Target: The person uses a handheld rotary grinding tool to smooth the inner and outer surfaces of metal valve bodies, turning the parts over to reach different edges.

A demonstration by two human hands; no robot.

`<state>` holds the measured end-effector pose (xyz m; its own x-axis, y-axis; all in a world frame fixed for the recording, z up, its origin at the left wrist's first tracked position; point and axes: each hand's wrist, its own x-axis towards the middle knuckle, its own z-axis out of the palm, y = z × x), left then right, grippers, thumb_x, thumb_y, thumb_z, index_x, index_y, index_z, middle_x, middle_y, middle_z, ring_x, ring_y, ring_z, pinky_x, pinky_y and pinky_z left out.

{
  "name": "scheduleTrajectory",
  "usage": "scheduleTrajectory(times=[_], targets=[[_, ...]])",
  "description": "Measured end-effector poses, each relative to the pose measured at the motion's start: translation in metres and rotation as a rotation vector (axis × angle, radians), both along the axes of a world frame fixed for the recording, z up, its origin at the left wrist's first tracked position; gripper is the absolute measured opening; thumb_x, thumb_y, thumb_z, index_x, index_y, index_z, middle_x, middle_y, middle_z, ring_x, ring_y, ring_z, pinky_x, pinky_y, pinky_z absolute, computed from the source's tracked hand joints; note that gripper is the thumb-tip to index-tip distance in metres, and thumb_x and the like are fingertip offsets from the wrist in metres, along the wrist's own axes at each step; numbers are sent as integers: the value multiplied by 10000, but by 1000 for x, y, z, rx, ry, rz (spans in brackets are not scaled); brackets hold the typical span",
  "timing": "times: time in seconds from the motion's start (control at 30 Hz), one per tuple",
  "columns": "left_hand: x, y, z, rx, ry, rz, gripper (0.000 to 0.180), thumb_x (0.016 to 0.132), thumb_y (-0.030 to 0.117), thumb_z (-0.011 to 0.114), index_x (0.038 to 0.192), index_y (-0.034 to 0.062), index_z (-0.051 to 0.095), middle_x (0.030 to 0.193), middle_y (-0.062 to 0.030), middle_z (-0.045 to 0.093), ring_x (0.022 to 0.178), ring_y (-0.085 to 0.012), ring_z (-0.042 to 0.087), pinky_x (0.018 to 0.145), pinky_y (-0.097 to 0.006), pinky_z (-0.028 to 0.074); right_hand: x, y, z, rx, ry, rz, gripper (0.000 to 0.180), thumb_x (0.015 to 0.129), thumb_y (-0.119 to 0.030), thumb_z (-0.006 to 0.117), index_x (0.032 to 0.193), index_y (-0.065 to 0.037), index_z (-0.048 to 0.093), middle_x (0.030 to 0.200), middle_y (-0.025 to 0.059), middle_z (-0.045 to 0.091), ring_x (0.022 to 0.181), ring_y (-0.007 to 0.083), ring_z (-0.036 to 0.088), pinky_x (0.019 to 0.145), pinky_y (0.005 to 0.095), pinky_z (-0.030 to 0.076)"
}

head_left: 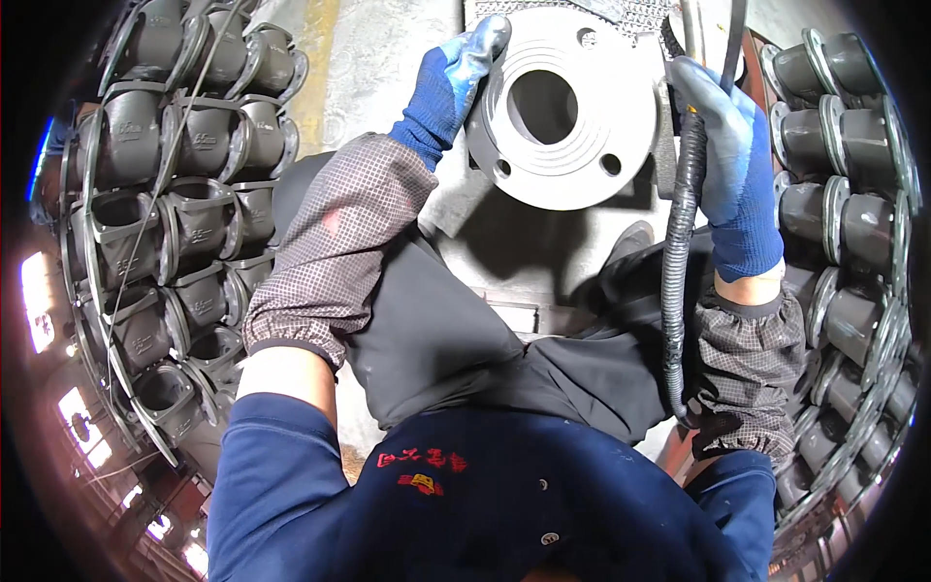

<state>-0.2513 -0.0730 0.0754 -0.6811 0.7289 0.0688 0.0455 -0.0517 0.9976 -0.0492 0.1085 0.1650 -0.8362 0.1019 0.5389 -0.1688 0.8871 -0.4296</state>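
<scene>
The head view puts the flange (596,107) beyond the person's knees, between the two hands, its pale ringed face turned up toward the camera and its bore (543,102) dark in the middle. The left hand (469,58), gloved in blue, holds the flange by its upper-left rim; its farther fingers are hidden. Right of the flange, and apart from its face, the right hand (722,145) is curled around the upper end of a black ribbed hose (679,242); what else sits under those fingers I cannot tell. To do this steadying well, I would judge, the left grip wants to bear on the outer rim, clear of the bore and the bolt holes (610,163), with pressure even enough that the heavy-looking piece does not rock. The hose calls for slack, and should hang clear of the flange and the trousers (436,330), since a snag could pull the right hand off line. As for containers, the hollow castings come nearest: left of the flange stand stacked rows of dark castings (204,136), several with open mouths whose shadowed insides are too dark to read. Right of the flange, more castings (853,223) lie stacked with round flanged ends, their insides mostly turned from sight. Beyond the flange lies metal mesh (630,17).
</scene>
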Motion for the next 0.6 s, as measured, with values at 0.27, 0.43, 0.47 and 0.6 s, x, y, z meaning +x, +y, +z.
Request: scheduleTrajectory(times=[0.27,0.43,0.47,0.6], targets=[[45,-4,62,-148,541,268,476,820,378,618,1107,0,579,829,-192,651,715,-290,656,625,-354,514,-14,-31,12,-936,-200,-277,229,843,-192,558,951,9,579,827,68,553,750,161,507,686,265,401],[70,-6,44,-405,906,81,940,767,508,640,1388,-34,188,901,-261,625,778,-343,647,669,-372,514,-18,-38,18,-1130,-165,-138,338,886,-286,536,930,40,617,767,70,601,666,104,554,625,224,446],[66,-8,40,-400,930,72,995,761,526,639,1397,-55,140,890,-275,622,767,-352,646,667,-368,515,-16,-34,21,-1211,-193,-72,360,904,-288,506,977,48,612,803,99,629,682,117,588,644,222,473],[58,-15,49,-294,482,24,987,780,496,637,1395,-92,137,1119,-316,520,1015,-337,563,842,-334,453,7,21,13,-1255,-112,-187,425,948,-260,421,1126,111,525,971,222,644,853,186,643,700,179,510]])
